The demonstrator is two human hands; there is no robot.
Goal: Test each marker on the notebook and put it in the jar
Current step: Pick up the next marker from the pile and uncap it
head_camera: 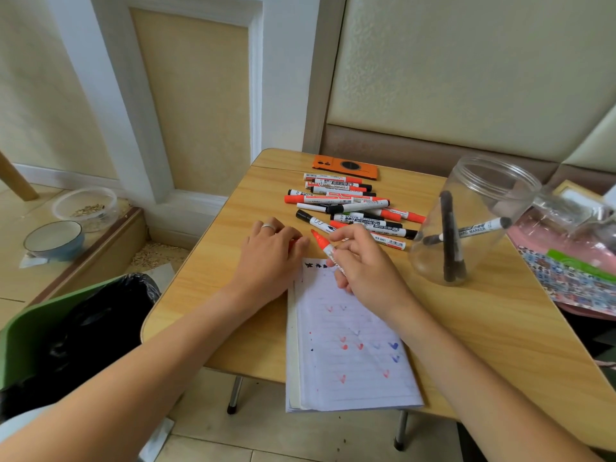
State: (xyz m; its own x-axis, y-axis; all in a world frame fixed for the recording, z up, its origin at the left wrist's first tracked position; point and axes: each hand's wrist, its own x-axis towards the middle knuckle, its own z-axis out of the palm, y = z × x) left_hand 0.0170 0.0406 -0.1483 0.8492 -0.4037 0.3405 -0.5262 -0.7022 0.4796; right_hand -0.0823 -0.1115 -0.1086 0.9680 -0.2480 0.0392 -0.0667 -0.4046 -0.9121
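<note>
My right hand (365,265) grips a red marker (322,244) above the top edge of the open lined notebook (350,358); its red pointed end aims up and left. My left hand (271,253) rests on the table just left of that end, fingers curled over a small red piece that looks like the cap (292,243). The page carries several red and blue heart marks. A clear plastic jar (466,195) stands to the right with a few dark-capped markers inside. A pile of loose red and black markers (350,203) lies behind my hands.
An orange phone (345,167) lies at the table's far edge. A pink tray with a sticker sheet (566,278) and clear wrapping sits at the right. A green bin with a black bag (83,328) stands left of the table; bowls (55,240) sit on the floor.
</note>
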